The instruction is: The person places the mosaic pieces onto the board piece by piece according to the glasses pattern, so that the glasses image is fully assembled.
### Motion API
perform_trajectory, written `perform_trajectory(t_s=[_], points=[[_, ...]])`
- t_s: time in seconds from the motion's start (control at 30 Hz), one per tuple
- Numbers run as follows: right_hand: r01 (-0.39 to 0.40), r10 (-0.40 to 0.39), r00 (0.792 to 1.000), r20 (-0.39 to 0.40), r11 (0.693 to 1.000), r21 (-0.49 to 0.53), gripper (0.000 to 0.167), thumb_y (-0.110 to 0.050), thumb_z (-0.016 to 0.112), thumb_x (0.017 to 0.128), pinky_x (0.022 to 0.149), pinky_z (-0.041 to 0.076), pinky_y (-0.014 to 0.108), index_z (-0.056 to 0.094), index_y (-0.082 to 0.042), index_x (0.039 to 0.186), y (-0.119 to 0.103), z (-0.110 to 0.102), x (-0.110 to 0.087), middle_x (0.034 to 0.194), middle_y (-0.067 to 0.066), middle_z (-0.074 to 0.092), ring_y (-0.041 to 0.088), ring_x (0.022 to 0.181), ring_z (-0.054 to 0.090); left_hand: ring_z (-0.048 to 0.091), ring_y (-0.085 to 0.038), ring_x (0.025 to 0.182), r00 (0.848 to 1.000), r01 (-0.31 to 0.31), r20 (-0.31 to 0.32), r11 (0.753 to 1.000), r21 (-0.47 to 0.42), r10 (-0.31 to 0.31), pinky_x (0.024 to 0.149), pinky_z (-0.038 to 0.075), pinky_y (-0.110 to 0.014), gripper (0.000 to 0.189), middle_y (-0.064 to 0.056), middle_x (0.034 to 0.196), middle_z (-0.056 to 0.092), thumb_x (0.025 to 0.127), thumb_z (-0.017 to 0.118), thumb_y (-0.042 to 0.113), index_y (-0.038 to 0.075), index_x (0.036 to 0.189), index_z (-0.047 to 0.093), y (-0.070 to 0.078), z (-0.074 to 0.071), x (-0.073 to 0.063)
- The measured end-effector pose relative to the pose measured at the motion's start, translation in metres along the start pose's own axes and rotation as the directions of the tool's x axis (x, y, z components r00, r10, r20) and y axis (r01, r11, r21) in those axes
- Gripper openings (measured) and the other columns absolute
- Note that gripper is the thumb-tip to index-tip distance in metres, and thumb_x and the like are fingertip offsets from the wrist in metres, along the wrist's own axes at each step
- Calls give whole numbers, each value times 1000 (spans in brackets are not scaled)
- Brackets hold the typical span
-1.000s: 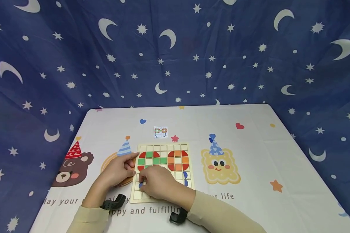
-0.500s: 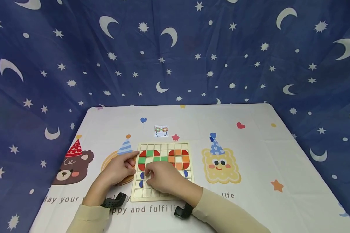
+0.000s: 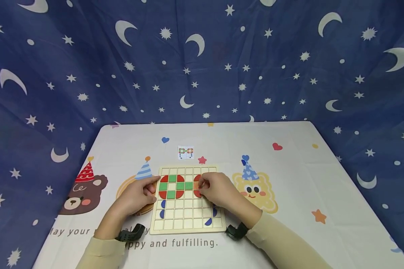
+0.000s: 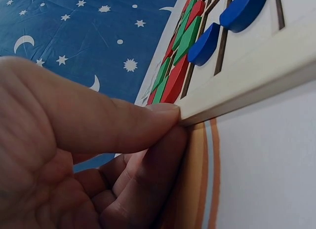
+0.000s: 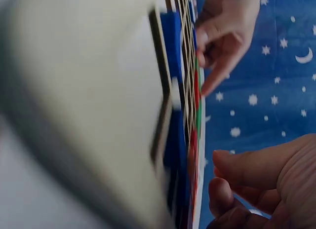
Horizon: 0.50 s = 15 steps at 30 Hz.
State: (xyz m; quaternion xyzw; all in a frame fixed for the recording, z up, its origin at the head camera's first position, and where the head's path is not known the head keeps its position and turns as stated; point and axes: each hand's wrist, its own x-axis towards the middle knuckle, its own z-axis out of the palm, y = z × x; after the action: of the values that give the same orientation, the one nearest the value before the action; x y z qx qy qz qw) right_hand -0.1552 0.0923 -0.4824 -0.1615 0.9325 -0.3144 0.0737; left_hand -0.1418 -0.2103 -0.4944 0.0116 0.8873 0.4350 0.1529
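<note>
A pale wooden grid board [image 3: 185, 231] lies on the table, with red, green and orange tiles in its upper half. Blue pieces [image 3: 162, 214] sit low in the left column. Another blue piece [image 3: 208, 221] is in the bottom row near the right. My left hand [image 3: 137, 195] touches the board's left edge, thumb tip against the rim in the left wrist view. Over the red and orange tiles at the right hovers my right hand [image 3: 222, 189]. Its thumb and forefinger tips are close but apart in the right wrist view, with nothing visible between them.
A small printed card [image 3: 186, 152] with a coloured grid pattern lies behind the board. The white tablecloth [image 3: 289, 160] carries printed cartoon figures, and a dark blue star-and-moon cloth [image 3: 222, 86] hangs behind it.
My right hand has moved from the board's lower left to its upper right, uncovering the left blue pieces and the bottom-row one. The left hand has stayed at the edge.
</note>
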Motion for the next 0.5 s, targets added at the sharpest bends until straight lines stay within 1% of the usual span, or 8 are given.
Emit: perform_trajectory(t_s=[0.2, 0.33, 0.5], points=[[-91, 91, 995, -50, 996, 6, 10, -14, 83, 91, 63, 42, 30, 74, -19, 91, 21, -15, 0, 71, -4, 58, 14, 69, 54, 54, -21, 84, 1000, -3, -4, 1000, 14, 3, 62, 47, -26, 73, -9, 102, 59, 86, 79, -3, 9, 154, 58, -2, 0, -1], [-154, 155, 985, -74, 988, 14, 10, -14, 84, 91, 65, 43, 30, 75, -18, 92, 34, -24, -1, 74, -2, 59, 16, 71, 55, 54, -21, 83, 1000, 2, -2, 1000, 7, -2, 60, 48, -27, 73, -9, 102, 59, 87, 79, -3, 9, 155, 58, -2, 0, -1], [-205, 204, 973, -106, 979, 9, 9, -13, 83, 91, 64, 44, 31, 76, -15, 96, 52, -38, 0, 77, 0, 61, 17, 70, 55, 54, -21, 83, 1000, 2, -3, 1000, 2, -2, 60, 48, -27, 73, -9, 101, 59, 87, 78, -3, 8, 155, 57, -2, 0, 0]])
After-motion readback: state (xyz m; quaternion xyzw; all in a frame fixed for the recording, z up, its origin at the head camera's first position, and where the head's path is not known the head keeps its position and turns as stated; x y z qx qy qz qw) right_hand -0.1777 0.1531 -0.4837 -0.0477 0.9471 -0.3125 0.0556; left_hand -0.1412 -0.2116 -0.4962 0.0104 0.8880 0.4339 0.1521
